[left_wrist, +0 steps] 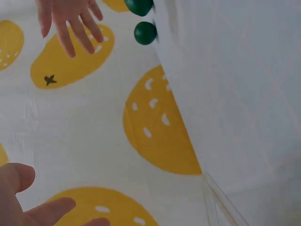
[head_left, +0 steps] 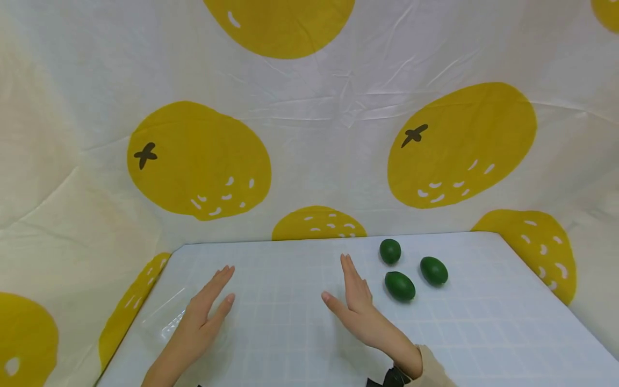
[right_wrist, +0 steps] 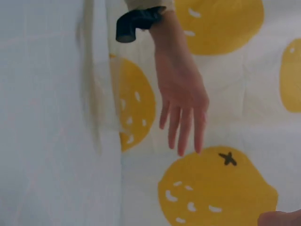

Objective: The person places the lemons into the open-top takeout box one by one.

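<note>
My left hand [head_left: 195,320] is raised over the left part of the table, fingers straight and thumb apart, holding nothing. Behind it, partly hidden, lies a clear plastic container [head_left: 169,325] whose see-through edge [left_wrist: 221,200] also shows in the left wrist view. Opposite, my right hand [head_left: 355,312] hovers with straight fingers and its palm turned toward the left one. Just right of it sit three smooth, dark green, oval fruits: a near one [head_left: 400,286], a far one [head_left: 390,251] and a right one [head_left: 433,271]. Neither hand touches them.
A white table [head_left: 483,322] with a faint grid stretches beneath both hands. Around its back and sides hangs a pale cloth [head_left: 329,156] printed with large yellow fruits. A dark strap [right_wrist: 136,23] sits on the left wrist, below a beige sleeve.
</note>
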Action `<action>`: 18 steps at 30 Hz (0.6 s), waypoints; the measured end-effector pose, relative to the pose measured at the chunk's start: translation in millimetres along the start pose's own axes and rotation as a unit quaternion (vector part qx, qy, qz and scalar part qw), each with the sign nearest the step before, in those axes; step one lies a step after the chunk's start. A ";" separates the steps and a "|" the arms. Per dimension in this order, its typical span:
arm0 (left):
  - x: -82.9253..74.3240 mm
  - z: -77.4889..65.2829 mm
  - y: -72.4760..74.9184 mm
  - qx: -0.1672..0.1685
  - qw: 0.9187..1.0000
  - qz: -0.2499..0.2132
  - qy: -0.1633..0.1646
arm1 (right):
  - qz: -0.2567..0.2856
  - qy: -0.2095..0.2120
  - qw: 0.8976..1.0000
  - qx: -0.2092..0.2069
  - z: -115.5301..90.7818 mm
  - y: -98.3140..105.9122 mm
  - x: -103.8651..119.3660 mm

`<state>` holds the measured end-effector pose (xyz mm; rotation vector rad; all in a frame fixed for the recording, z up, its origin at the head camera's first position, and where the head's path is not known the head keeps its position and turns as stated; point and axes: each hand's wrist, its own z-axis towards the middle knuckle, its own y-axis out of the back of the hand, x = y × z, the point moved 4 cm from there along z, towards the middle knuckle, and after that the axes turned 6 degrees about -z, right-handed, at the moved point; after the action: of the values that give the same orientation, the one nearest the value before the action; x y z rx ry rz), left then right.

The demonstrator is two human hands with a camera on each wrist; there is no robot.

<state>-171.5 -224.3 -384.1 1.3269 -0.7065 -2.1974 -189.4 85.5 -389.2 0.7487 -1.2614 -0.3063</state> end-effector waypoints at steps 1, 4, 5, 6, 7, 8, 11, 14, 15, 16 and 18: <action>3.0 -2.1 6.2 -0.012 1.000 -0.005 -0.006 | 0.014 0.000 1.000 0.003 0.4 -3.5 1.5; 11.6 -8.2 24.8 -0.043 0.999 -0.009 -0.008 | 0.057 0.002 0.998 0.011 1.3 -14.5 6.5; 15.1 -10.3 30.6 -0.051 0.999 -0.005 -0.002 | 0.074 0.002 0.997 0.014 1.6 -18.2 8.5; 18.8 -12.6 36.2 -0.058 0.998 -0.002 0.005 | 0.091 0.001 0.996 0.019 1.7 -22.1 10.6; 23.0 -15.0 41.5 -0.066 0.998 0.001 0.014 | 0.108 0.000 0.994 0.026 1.8 -26.1 12.8; 27.9 -17.7 46.5 -0.070 0.997 0.003 0.026 | 0.125 -0.002 0.992 0.035 1.8 -30.2 15.2; 45.4 -27.6 60.3 -0.081 0.994 0.012 0.069 | 0.172 -0.022 0.982 0.073 0.3 -42.8 22.8; 65.4 -37.8 71.2 -0.102 0.988 0.010 0.111 | 0.208 -0.056 0.969 0.124 -2.2 -55.9 30.7; 72.0 -41.2 73.7 -0.109 0.986 0.007 0.127 | 0.218 -0.068 0.963 0.141 -2.8 -60.5 33.5; 78.8 -44.0 75.9 -0.123 0.983 -0.001 0.136 | 0.228 -0.077 0.958 0.157 -3.2 -65.4 36.2; 91.5 -49.7 79.4 -0.144 0.976 -0.019 0.163 | 0.252 -0.090 0.945 0.187 -4.8 -76.5 40.9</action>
<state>-154.8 -351.0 -412.7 1.5020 -0.2312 -1.9519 -158.3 7.0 -409.5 0.6949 -1.6608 0.2993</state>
